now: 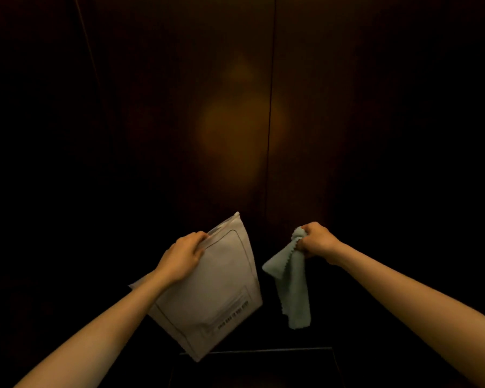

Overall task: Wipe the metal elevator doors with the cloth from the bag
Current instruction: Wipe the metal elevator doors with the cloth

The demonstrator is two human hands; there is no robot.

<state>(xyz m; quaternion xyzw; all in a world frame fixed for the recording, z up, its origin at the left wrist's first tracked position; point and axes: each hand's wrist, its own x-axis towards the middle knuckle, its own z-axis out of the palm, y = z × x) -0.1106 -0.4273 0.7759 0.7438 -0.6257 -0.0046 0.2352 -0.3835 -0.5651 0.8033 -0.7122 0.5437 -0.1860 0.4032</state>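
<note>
bag (216,289) print unreadable, doors (179,121) edges lost in dark

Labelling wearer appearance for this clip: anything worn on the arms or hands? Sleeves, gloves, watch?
Nothing visible. Left hand and right hand are gloveless, with no rings or watch discernible. Both forearms are bare to the frame edge, no sleeves in view. The lighting is dim, so small items could be missed.

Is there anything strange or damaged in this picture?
Nothing stands out. The left hand holds the bag at its top edge, the right hand holds the cloth hanging free, and the doors are closed.
</note>
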